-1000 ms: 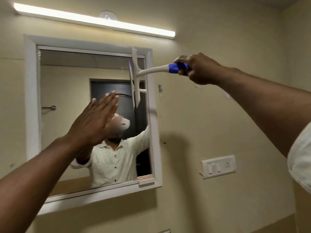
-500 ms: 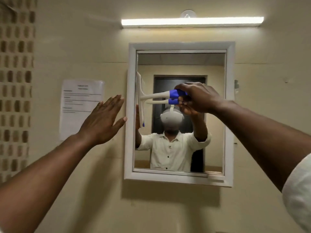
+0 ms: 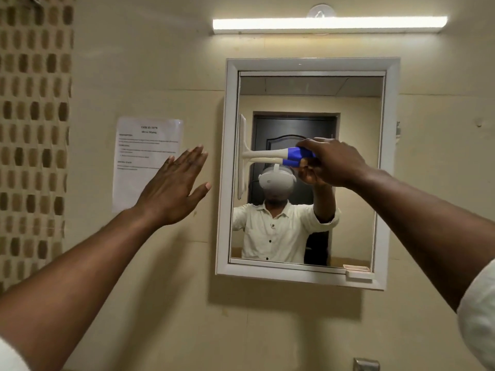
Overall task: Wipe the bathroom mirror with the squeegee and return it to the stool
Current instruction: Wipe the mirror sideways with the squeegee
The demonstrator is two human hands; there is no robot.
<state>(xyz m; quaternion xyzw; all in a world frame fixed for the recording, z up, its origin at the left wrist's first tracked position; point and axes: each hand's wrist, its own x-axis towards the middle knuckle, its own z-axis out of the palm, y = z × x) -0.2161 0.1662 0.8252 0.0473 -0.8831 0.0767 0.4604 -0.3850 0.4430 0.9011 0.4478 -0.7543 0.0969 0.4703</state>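
gripping the blue end of the squeegee (image 3: pixel 263 155), the right hand (image 3: pixel 330 163) is clenched round the handle at the middle of the frame, with the white blade standing upright against the left edge of the mirror (image 3: pixel 356 183), just inside the white frame. the left hand (image 3: pixel 174 188) is released and flat, fingers spread, raised left of the mirror in front of the wall; whether it touches the wall cannot be told. a printed notice (image 3: pixel 147 145) hangs on the wall behind it.

the likely trouble from here: the blade sits hard by the frame, so a stroke started at a tilt could ride up on the frame lip and leave an unwiped strip down the left side. uneven pressure from a one-handed hold far out on the handle could make the blade skip and streak. the stool is out of view, so the return is still to come.
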